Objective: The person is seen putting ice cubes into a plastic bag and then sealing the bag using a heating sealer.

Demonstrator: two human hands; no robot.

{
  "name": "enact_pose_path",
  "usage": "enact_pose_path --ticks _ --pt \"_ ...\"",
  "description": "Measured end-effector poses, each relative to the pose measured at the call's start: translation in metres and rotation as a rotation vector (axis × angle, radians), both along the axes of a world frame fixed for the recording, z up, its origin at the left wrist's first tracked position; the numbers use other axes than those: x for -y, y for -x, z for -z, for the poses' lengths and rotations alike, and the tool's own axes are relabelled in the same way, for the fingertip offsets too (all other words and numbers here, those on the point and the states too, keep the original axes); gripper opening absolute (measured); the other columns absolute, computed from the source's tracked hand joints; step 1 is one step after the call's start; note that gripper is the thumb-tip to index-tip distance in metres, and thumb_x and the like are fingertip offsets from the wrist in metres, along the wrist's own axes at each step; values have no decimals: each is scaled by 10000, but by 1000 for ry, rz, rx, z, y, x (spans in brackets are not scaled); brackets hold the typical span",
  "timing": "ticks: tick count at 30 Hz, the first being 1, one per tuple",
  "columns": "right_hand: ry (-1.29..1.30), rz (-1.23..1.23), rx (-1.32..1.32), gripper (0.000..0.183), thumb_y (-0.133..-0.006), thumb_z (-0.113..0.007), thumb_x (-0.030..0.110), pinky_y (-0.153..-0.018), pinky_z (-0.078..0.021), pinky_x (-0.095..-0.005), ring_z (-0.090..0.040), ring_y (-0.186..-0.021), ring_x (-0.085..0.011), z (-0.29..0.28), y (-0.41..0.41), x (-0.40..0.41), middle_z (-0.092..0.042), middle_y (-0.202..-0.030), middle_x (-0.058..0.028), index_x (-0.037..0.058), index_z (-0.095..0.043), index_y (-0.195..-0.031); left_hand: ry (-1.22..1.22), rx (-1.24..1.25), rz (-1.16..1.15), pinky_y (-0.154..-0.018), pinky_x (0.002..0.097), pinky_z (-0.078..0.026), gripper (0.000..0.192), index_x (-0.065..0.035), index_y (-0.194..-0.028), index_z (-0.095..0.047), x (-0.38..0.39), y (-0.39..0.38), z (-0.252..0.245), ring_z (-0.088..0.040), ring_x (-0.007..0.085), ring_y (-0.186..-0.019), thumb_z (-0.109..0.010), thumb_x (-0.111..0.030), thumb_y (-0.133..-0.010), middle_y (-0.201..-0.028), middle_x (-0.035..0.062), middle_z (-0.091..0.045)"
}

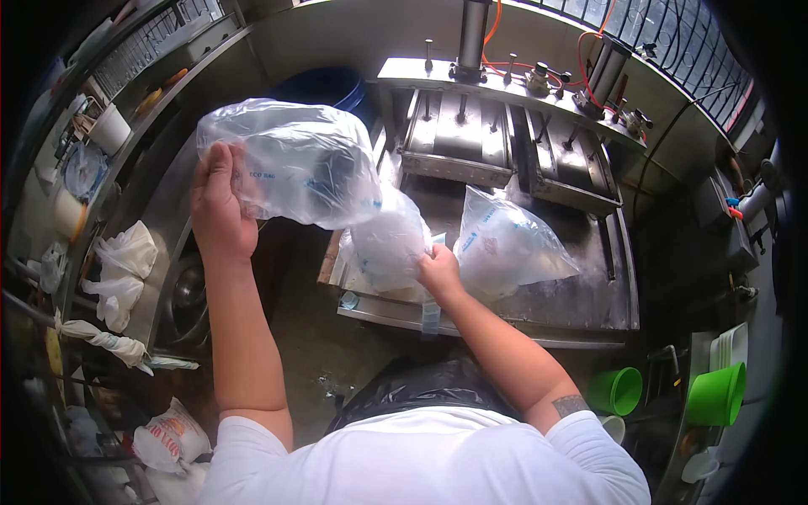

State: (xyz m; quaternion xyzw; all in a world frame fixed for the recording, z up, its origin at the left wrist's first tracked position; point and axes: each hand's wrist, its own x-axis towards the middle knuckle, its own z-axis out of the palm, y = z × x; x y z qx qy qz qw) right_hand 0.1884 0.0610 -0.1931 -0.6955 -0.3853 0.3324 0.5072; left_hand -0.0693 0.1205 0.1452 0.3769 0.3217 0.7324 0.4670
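My left hand holds the end of a clear plastic bag, puffed out with air and printed in blue. Part of the hand shows faintly through the film. My right hand, closed, pinches the edge of a crumpled, cloudy plastic bag above the steel table. Whether these two are one long piece of plastic I cannot tell, as they overlap. Just right of my right hand, another puffed clear bag with blue print rests on the table.
Behind the table stands a steel press with pneumatic cylinders, orange air hoses and two rectangular steel moulds. A blue tub is at the back. Tied white bags lie on the left counter. Green buckets stand at right.
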Motion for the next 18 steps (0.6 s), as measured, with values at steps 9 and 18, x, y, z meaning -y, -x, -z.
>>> enact_pose_path --ticks 9,18 --pt "-42 -269 -310 535 -1041 -668 513 -792 -595 -369 -748 -892 -184 -35 -7 76 -763 -1071 -133 -3 -689 -1176 -226 -94 387 -893 309 -575 341 -31 -1298 -640 46 9 27 -691 140 -1040 -665 -298 -1088 -1166 54 -716" --pt "-549 -263 -1018 430 -1073 -674 211 -1049 -543 -407 -675 -1197 -220 -172 -42 194 -691 -1348 -154 6 -592 -1442 -714 -633 881 -679 348 -521 302 17 -1027 -750 111 -52 57 -670 219 -745 -812 -274 -973 -887 113 -717"
